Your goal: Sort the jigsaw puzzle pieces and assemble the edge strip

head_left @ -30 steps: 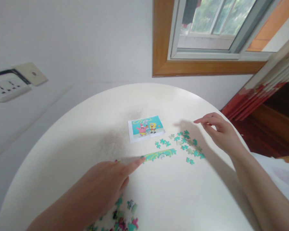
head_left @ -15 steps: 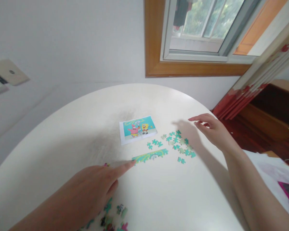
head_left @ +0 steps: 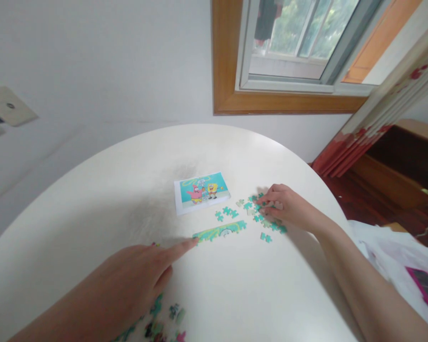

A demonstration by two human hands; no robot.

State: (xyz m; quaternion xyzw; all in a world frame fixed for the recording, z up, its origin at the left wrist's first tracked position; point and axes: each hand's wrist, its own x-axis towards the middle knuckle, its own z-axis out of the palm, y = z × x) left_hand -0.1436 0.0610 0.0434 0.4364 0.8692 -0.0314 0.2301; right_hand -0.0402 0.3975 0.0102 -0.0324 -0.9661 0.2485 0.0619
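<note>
My left hand [head_left: 146, 266] has its index finger stretched out, the tip pressing on the left end of a joined strip of puzzle pieces [head_left: 219, 231]. The strip is teal with yellow-green marks and a pale drawn shape near its middle. My right hand [head_left: 288, 207] is over a cluster of loose teal and pale puzzle pieces [head_left: 282, 229], index finger and thumb a little apart at the pieces. Whether it touches one is too small to tell. A picture card [head_left: 202, 191] with cartoon figures lies behind the strip. Between card and strip are several loose teal puzzle pieces [head_left: 227, 212].
More mixed-colour puzzle pieces [head_left: 159, 323] lie below my left hand, partly hidden by it. The round white table [head_left: 214, 289] stands near a wall with a window [head_left: 288, 52]. To the right are white plastic sheeting [head_left: 381, 256] and a pink-edged dark object [head_left: 426, 287].
My right hand has come down and left from above the table's right side to the loose pieces. My left index finger stays on the strip. The view has shifted slightly.
</note>
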